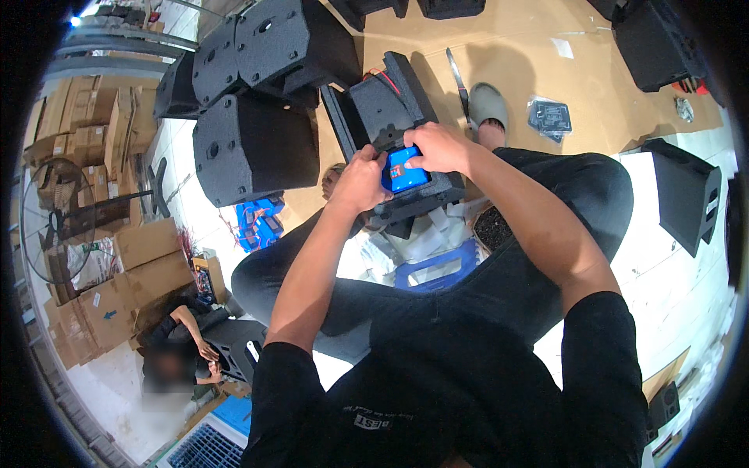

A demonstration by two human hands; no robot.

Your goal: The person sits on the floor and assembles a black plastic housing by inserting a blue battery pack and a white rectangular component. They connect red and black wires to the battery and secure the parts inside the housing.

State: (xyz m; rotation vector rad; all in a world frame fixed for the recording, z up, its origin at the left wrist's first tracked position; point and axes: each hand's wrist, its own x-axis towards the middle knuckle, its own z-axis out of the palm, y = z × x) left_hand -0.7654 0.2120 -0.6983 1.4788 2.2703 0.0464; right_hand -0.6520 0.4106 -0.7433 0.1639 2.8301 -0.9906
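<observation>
A blue shrink-wrapped battery pack point(407, 175) sits at the near end of an open black speaker cabinet point(381, 105), between my two hands. My left hand point(361, 181) is closed against the pack's left side, its thumb along the edge. From the right, my right hand point(438, 148) grips the top and right side of the pack with bent fingers. Parts of the fingers are hidden behind the pack and the cabinet wall. Inside the cabinet, beyond my hands, runs a thin red wire point(384, 78).
Black speaker cabinets point(253, 148) crowd the left. More blue battery packs point(259, 225) lie on the floor below them. A knife point(459, 82) rests on the cardboard beside my foot, left of bagged black plates point(551, 117). A co-worker's hands point(209, 360) show lower left.
</observation>
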